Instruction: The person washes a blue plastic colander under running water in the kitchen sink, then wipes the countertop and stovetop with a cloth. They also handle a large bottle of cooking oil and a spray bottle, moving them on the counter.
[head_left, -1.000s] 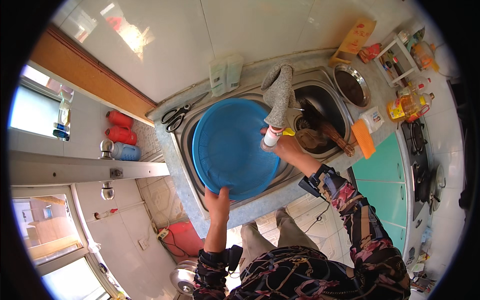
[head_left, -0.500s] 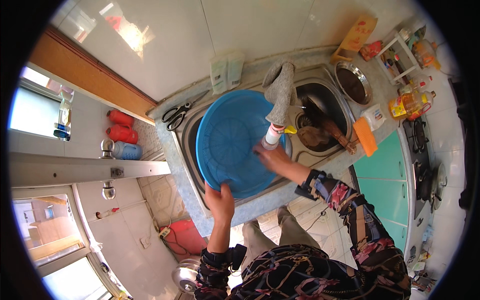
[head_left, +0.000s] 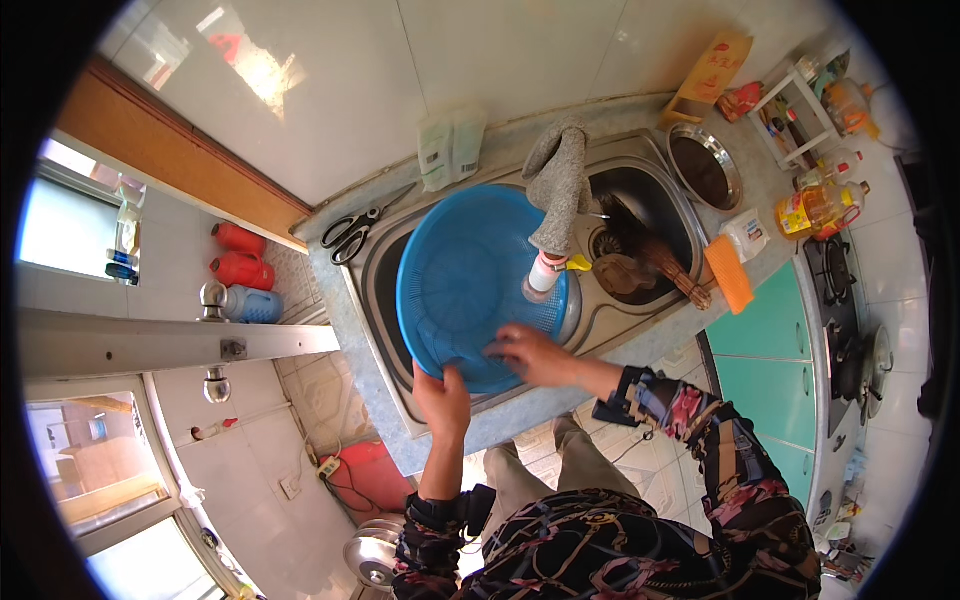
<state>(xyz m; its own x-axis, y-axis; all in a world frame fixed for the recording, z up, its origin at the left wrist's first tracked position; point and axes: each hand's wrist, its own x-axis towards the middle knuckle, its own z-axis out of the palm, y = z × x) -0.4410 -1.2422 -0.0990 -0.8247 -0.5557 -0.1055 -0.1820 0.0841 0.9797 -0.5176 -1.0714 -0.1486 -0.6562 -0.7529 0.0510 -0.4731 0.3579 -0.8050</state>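
Here, one blue basin (head_left: 470,280) sits in one sink (head_left: 385,275), left hand (head_left: 442,397) fingers gripping its rim, right hand (head_left: 530,352) fingers spread inside.

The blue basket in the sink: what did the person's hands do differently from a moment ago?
The right hand came away from the tap end, down to the near inside of the blue basket, fingers spread on the mesh. The left hand kept its grip on the near rim. The basket stayed tilted over the sink. The grey cloth on the tap, scissors and orange sponge did not move.
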